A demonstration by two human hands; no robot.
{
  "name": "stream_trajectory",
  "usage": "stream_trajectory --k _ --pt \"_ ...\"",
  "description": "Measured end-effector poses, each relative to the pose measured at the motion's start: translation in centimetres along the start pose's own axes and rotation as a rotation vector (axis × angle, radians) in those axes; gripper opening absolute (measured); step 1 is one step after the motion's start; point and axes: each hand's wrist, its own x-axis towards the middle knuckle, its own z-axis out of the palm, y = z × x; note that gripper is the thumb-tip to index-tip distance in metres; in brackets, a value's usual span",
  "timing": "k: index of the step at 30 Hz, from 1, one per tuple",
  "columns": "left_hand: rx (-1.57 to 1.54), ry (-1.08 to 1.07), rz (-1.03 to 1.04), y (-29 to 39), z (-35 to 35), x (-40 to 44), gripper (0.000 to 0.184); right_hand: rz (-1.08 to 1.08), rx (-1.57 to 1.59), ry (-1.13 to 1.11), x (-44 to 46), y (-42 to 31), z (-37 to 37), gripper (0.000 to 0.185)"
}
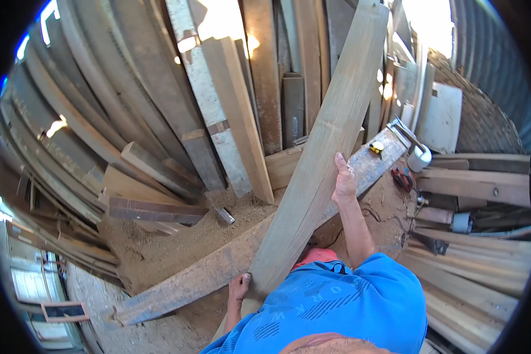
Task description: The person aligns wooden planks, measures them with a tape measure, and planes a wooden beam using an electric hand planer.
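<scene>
A long wooden plank [318, 147] slants up from my waist toward the stacked timber, crossing above a narrow worn bench board [194, 268]. My left hand [239, 287] is closed on the plank's left edge near its lower end. Farther up, my right hand [343, 180] grips the right edge, its thumb lying on the upper face; its other fingers are mostly hidden under the wood. Beyond my right hand, a yellow tape measure [376, 147] sits on the bench board.
Tall planks [265, 76] lean along the far side. Sawdust [153, 253] covers the ground at left. At right are a red-and-black power tool [402, 177], a white cylindrical object [419, 158], a handsaw [430, 242] and stacked boards [472, 186]. A short metal-tipped piece [224, 215] lies in the sawdust.
</scene>
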Motion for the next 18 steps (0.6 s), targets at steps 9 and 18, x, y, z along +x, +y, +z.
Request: stream_trajectory --k 9,18 --pt "0.22 -0.293 -0.098 -1.6 -9.3 3.4 0.082 -0.068 -0.108 0.353 -5.1 7.1 -6.1 0.047" --pt "0.507 -0.432 -0.27 -5.5 -18.9 6.3 0.083 0.087 -0.041 0.545 -13.1 15.6 -8.5 0.056"
